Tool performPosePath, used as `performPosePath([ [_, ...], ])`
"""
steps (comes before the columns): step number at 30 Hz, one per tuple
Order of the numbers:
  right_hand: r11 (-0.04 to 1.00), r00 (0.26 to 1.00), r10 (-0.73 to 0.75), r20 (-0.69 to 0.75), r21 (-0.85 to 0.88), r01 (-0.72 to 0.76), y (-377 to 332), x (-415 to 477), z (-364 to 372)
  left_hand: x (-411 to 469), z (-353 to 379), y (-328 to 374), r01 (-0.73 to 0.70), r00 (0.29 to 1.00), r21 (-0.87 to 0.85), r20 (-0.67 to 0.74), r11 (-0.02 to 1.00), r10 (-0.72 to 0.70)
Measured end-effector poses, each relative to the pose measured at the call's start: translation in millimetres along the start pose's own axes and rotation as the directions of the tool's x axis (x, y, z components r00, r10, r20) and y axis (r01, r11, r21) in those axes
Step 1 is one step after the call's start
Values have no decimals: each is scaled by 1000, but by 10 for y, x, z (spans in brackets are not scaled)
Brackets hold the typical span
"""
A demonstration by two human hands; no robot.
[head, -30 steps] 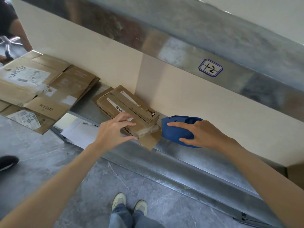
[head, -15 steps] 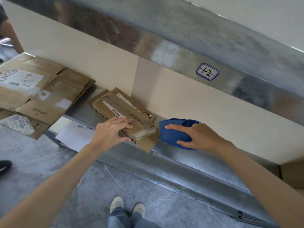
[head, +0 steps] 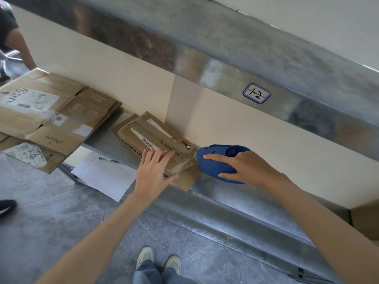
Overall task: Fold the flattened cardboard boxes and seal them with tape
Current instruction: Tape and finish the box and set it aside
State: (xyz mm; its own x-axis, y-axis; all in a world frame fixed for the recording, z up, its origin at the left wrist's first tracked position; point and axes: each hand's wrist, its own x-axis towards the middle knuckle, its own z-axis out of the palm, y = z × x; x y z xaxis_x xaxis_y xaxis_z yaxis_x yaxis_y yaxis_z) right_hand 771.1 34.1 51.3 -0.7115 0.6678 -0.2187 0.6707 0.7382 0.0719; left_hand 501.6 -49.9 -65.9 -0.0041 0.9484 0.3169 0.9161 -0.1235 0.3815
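While left hand (head: 152,177) presses box (head: 155,136), right hand (head: 252,169) grips dispenser (head: 213,167) — just beside.

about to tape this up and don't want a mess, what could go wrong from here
The small box lies at the shelf edge, a flap over it, with the left hand only flat on top: it may slide off. The tape dispenser under the right hand points its nose at the left fingers: possible nick.

Two hands (head: 151,175) (head: 251,168), one tape dispenser (head: 215,163).
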Motion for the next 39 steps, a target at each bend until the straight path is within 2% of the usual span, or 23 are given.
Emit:
performPosePath([
  [3, 1000, 1000, -21, 0, -18, 21, -4, 7, -47, -25, 47, 1, 32, 998, -32, -52, 999, -33],
  [6, 998, 998, -53, 13, 38, 53, -57, 12, -61, -102, 27, -120, -18, 999, -132, -44, 991, 13],
  [11, 983, 985, -170, 19, 80, 168, -290, 110, -26, -284, -105, -566, -42, 992, -299, 102, 953, 76],
  [13, 975, 976, -217, 11, 56, 216, -379, 194, -10, -333, -136, -652, -33, 985, -311, 153, 950, 84],
  [16, 969, 970, -242, -9, 55, 242, -389, 305, 12, -331, -136, -651, -40, 985, -247, 152, 968, 79],
  [23, 971, 984, -177, 31, 172, 169, -156, 312, 43, -284, -151, -666, -22, 982, -247, 176, 969, 68],
  [29, 986, 998, -40, 45, 162, 33, 176, 161, 157, -276, -180, -684, -22, 980, -247, 189, 969, 70],
  [34, 993, 999, -7, -34, 122, 11, 64, 262, 156, -264, -181, -672, -19, 980, -240, 188, 971, 65],
  [39, 998, 1000, 18, -10, 63, -17, 15, 282, 157, -264, -193, -660, -7, 982, -243, 182, 970, 52],
])
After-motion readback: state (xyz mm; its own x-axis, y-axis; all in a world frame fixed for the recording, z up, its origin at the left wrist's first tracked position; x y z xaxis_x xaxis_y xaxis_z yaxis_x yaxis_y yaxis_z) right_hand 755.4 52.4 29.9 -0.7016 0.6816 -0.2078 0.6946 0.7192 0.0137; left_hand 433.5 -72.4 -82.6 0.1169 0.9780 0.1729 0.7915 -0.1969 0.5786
